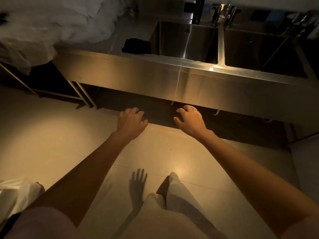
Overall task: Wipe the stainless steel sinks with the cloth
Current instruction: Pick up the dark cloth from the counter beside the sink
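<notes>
Both arms are stretched forward in a dim kitchen, the left hand (132,120) and the right hand (189,119) held in the air below the front panel of a steel sink unit (172,80), fingers loosely spread and nothing held in either. The cloth (136,46) (a dark, crumpled heap) is seen lying on the steel counter just beside the left rim of the left sink (185,44), well apart from both hands. A second sink (259,52) is set to its right, the two parted by a narrow steel strip, with taps (224,13) mounted behind them. White plastic sheeting (57,23) is bunched over the counter's far left end. The wiping is judged not yet begun: the approach is in hand, and the cloth is untouched. The next move is likely to call for a reach up and over the front edge to the counter, with the cloth gathered in one hand before it is carried into the nearer basin. Whether the basins are wet or soiled cannot be told in this light.
</notes>
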`<control>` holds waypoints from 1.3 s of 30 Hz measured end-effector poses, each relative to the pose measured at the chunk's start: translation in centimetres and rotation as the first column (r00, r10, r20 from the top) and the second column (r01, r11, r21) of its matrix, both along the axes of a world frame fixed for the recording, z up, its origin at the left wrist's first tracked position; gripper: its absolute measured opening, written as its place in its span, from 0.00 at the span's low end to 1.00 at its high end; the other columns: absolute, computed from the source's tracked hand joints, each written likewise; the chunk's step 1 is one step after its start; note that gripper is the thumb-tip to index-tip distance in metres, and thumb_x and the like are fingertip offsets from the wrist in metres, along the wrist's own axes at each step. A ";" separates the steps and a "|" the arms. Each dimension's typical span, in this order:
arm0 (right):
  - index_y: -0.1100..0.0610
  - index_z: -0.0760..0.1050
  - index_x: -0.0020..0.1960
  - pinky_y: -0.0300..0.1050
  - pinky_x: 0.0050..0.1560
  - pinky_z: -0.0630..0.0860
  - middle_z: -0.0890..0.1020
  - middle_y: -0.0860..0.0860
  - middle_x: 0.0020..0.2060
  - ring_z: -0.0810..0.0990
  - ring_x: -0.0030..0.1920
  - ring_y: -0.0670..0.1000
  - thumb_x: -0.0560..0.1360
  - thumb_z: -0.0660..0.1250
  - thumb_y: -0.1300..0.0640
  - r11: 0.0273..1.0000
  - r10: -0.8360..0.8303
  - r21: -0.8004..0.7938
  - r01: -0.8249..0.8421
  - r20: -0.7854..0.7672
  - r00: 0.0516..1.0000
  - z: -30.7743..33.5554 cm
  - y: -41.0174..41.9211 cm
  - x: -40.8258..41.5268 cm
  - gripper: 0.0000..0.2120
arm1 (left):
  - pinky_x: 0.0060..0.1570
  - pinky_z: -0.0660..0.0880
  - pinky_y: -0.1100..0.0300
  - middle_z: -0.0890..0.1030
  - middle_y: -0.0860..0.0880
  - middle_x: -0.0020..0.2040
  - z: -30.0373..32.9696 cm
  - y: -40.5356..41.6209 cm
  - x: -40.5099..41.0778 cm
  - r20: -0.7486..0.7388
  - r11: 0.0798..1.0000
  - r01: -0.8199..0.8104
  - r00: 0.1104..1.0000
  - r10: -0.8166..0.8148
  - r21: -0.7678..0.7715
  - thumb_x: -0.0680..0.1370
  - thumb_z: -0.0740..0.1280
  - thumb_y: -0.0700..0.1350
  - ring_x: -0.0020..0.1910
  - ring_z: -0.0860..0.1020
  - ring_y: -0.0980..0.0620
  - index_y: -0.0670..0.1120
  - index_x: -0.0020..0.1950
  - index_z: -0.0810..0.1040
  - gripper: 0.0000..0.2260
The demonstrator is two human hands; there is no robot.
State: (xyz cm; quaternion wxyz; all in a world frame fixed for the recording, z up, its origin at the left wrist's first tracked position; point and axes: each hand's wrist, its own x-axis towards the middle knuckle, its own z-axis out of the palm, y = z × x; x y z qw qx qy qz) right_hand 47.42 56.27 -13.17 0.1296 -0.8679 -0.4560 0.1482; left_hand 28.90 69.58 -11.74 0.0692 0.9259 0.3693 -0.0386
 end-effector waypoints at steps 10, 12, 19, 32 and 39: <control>0.51 0.66 0.71 0.62 0.75 0.54 0.64 0.55 0.73 0.57 0.76 0.57 0.79 0.59 0.44 0.994 0.042 -0.100 -0.046 -0.050 0.998 -2.3 7.6 3.3 0.23 | 0.66 0.62 0.47 0.66 0.44 0.73 -1.2 7.5 3.2 -0.045 0.998 -0.067 0.997 0.067 -0.013 0.80 0.58 0.55 0.70 0.65 0.44 0.47 0.72 0.68 0.22; 0.51 0.66 0.71 0.63 0.75 0.54 0.65 0.55 0.72 0.58 0.75 0.57 0.79 0.59 0.44 0.993 0.055 -0.098 -0.060 -0.058 0.997 -2.4 9.7 4.8 0.23 | 0.66 0.61 0.47 0.66 0.45 0.73 -1.1 9.4 4.5 -0.059 0.996 -0.085 0.995 0.084 -0.012 0.80 0.58 0.56 0.70 0.65 0.44 0.48 0.72 0.68 0.22; 0.53 0.69 0.68 0.62 0.73 0.60 0.66 0.56 0.71 0.59 0.74 0.58 0.79 0.59 0.44 0.986 0.132 -0.099 -0.131 0.003 0.991 -1.2 17.3 10.9 0.22 | 0.65 0.62 0.47 0.70 0.44 0.70 0.5 15.9 10.4 -0.053 0.995 -0.101 0.993 0.102 0.026 0.80 0.58 0.55 0.68 0.67 0.44 0.47 0.70 0.71 0.21; 0.53 0.68 0.70 0.59 0.74 0.59 0.64 0.57 0.72 0.56 0.75 0.60 0.78 0.61 0.47 0.970 0.180 -0.163 -0.179 -0.010 0.984 -1.9 25.4 14.0 0.22 | 0.66 0.63 0.48 0.70 0.45 0.70 -0.7 23.4 13.0 -0.056 0.992 -0.129 0.990 0.129 0.000 0.80 0.58 0.55 0.67 0.67 0.45 0.47 0.68 0.73 0.20; 0.55 0.67 0.70 0.53 0.71 0.63 0.65 0.57 0.71 0.59 0.73 0.58 0.78 0.62 0.48 0.986 0.138 -0.101 -0.135 0.019 0.990 -2.1 31.8 13.5 0.23 | 0.63 0.66 0.50 0.74 0.46 0.66 -0.6 30.5 13.3 0.011 0.998 -0.057 0.998 0.057 0.023 0.79 0.61 0.54 0.63 0.72 0.46 0.47 0.67 0.73 0.20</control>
